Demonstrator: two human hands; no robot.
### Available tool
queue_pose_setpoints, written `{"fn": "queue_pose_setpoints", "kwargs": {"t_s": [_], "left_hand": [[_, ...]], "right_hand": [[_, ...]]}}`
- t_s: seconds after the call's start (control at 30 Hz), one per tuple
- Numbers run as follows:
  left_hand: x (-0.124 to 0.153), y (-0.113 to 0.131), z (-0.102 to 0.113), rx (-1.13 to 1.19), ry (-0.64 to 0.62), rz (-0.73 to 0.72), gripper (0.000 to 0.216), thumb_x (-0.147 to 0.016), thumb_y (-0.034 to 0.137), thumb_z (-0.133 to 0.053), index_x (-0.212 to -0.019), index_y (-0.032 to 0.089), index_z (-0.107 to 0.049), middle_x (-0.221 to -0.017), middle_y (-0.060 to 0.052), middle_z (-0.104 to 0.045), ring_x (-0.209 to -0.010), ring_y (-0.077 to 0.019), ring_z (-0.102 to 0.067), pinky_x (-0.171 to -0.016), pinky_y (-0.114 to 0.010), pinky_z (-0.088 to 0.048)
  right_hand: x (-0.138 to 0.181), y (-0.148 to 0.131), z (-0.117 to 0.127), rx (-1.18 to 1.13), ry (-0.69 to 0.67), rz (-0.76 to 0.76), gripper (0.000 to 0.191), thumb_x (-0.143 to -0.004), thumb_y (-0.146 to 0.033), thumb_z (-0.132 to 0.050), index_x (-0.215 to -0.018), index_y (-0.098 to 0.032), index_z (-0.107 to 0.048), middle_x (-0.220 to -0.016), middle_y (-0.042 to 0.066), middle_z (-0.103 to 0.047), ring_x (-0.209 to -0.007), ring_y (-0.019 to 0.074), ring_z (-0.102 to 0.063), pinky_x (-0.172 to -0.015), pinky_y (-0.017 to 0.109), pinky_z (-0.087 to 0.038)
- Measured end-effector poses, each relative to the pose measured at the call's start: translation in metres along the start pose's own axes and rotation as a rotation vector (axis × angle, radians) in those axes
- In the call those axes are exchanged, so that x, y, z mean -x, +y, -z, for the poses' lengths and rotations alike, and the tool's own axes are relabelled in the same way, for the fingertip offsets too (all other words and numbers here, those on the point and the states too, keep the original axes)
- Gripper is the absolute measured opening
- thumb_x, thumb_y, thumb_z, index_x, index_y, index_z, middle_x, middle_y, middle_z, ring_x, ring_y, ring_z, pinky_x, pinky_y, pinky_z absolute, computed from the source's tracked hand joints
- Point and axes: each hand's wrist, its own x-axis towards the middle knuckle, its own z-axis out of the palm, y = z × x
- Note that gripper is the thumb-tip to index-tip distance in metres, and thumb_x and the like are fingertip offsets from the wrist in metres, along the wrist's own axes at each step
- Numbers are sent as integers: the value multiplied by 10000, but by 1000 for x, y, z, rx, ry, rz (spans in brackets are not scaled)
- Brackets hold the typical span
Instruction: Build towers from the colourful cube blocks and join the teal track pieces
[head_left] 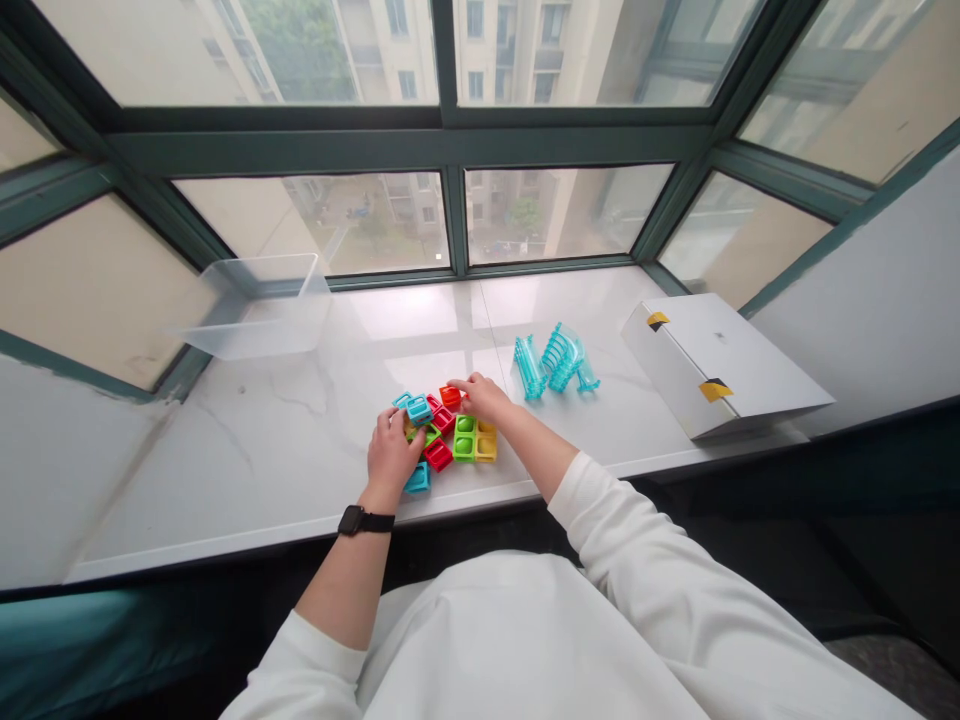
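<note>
A small heap of colourful plastic blocks lies on the white marble sill. My left hand, with a black watch at its wrist, curls round the heap's left side. Close by its fingertips is a light blue block; what sits within its grasp is partly hidden. My right hand has finger and thumb on a red block at the heap's far edge. Below that hand, a green block and a yellow block stand side by side. A red block and a blue block lie nearer me.
Turquoise clear plastic pieces with ribbed curves lie to the right of the blocks. A transparent plastic bin stands at the back left. At the right is a white box with yellow-black tabs. Green-framed windows border the sill.
</note>
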Motion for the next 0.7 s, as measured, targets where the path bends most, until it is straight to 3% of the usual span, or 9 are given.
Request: {"fn": "queue_pose_setpoints", "kwargs": {"t_s": [0.27,0.43,0.6,0.7], "left_hand": [[0,-2,-2,-2,-1,-4,516,-958,439,-660,-1414,201,-624,-1481,-177,-573,-1294,-368,-628,-1050,-489,-557],[0,-2,-2,22,24,-11,442,-954,435,-666,-1334,210,-646,-1454,-166,-595,-1291,-357,-630,-1051,-474,-555],[1,-2,-2,17,25,-13,385,-955,435,-665,-1268,212,-680,-1460,-165,-592,-1289,-361,-629,-1051,-477,-556],[1,-3,-3,15,28,-12,393,-955,423,-663,-1288,214,-689,-1463,-163,-590,-1297,-359,-624,-1054,-474,-558]], "right_hand": [[13,16,9,9,15,107,454,-897,-159,-700,-1277,-391,-791,-1276,31,-675,-1077,230,-626,-964,322,-532],[29,14,15,-51,134,111,372,-956,-104,-598,-1123,-325,-846,-1340,45,-654,-1189,240,-606,-1054,358,-517],[57,-15,16,-210,312,215,472,-1046,-143,-493,-1477,-271,-637,-1398,98,-614,-1301,239,-584,-1132,382,-502],[73,-37,9,-285,251,366,498,-1058,-205,-540,-1552,-268,-535,-1430,106,-604,-1318,235,-594,-1118,371,-522]]}}
